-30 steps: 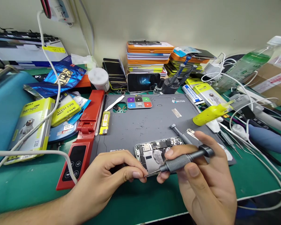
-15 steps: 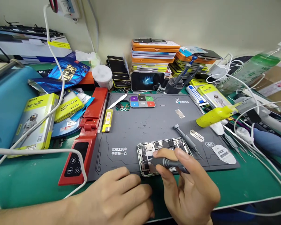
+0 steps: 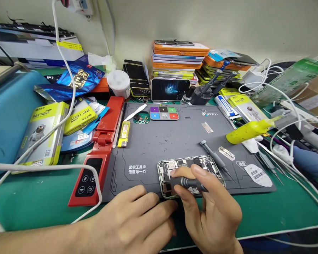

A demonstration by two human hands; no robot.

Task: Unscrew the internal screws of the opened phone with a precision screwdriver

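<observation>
Grey mat (image 3: 153,141), opened phone (image 3: 175,167) at its near edge.
Left hand (image 3: 137,220) rests loosely curled, empty, just left of the phone; right hand (image 3: 209,208) pinches a screwdriver (image 3: 187,182), its shaft lying leftward across the phone, tip hidden.

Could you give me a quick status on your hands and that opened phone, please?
Right hand grips grey screwdriver, tip down in opened phone. Left hand flat on mat edge, beside phone. Spare screwdriver lies alongside.
</observation>
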